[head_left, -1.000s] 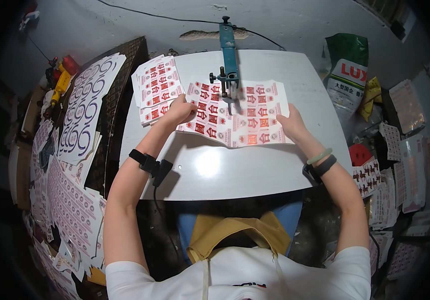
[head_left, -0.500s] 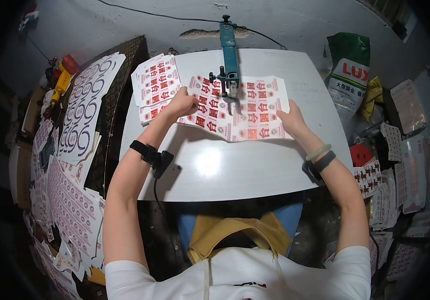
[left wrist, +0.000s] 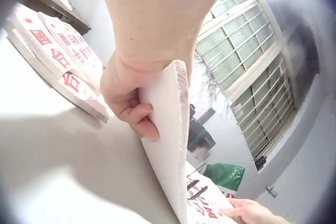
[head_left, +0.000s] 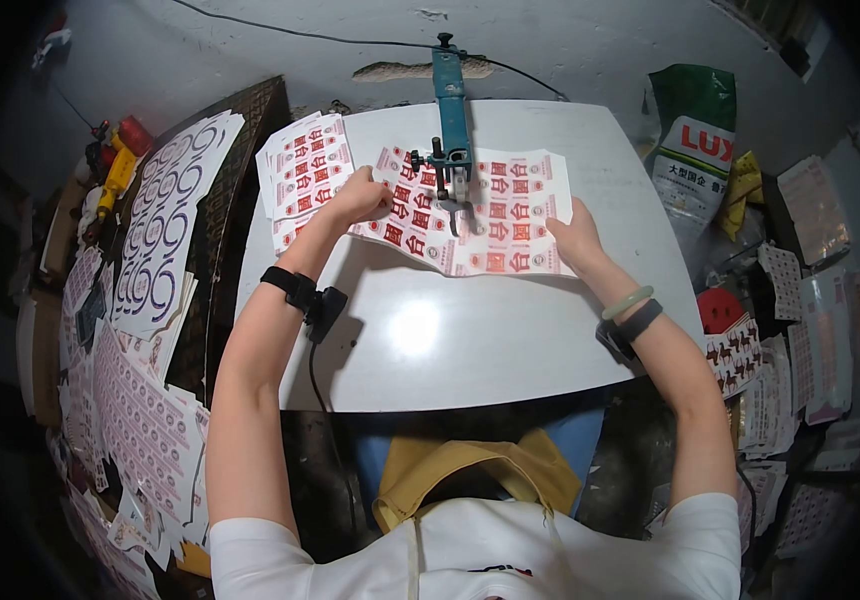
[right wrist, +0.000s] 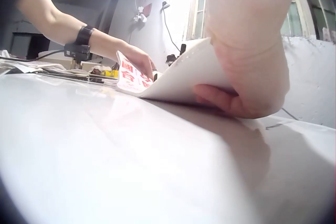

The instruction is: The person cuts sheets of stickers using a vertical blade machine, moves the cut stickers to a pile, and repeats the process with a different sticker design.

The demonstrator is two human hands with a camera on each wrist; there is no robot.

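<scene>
A wide printed sheet (head_left: 520, 215) with red characters lies under the head of a green machine (head_left: 453, 110), its middle sagging and its sides lifted. The left hand (head_left: 358, 197) grips its left edge; in the left wrist view curled fingers of that hand (left wrist: 131, 92) press the sheet's white underside (left wrist: 165, 140). At the right edge the right hand (head_left: 577, 238) pinches the sheet, thumb on top. The right wrist view has fingers of the right hand (right wrist: 247, 82) beneath the raised white underside (right wrist: 181, 79).
A stack of similar printed sheets (head_left: 312, 165) stands at the white table's (head_left: 420, 350) back left. Purple-printed sheets (head_left: 165, 225) lie on a surface further left. Right of the table are a green and white bag (head_left: 692, 150), a red round object (head_left: 720, 310) and several paper piles. A cable (head_left: 330, 40) runs behind.
Both hands have moved slightly away from the body, and the gripped sheet has shifted a little back under the machine head. The view has also shifted slightly.
</scene>
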